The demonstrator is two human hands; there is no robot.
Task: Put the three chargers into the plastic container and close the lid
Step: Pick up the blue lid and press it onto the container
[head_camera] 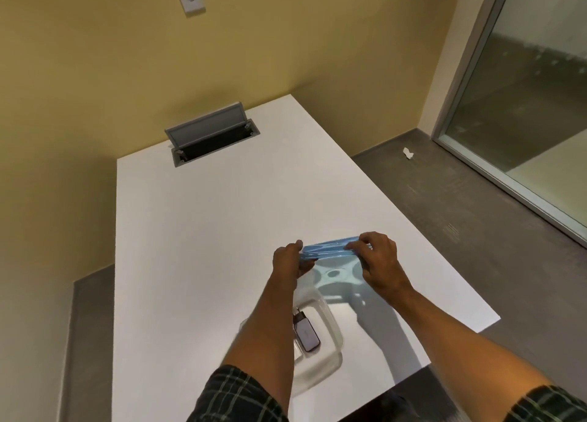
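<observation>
A clear plastic container (330,326) stands on the white table (197,231) near its front edge, partly behind my left forearm. Inside it lies a white-and-dark charger (307,332) with a metal plug end; other chargers are hidden. Both hands hold the translucent blue lid (330,250) in the air, edge-on, above and beyond the container. My left hand (290,261) pinches its left end and my right hand (379,259) grips its right end. The lid's bluish shadow falls on the table under it.
An open grey cable hatch (211,134) sits at the table's far end by the yellow wall. Grey floor lies to the right, with a scrap of white paper (407,153) near a glass panel (524,104).
</observation>
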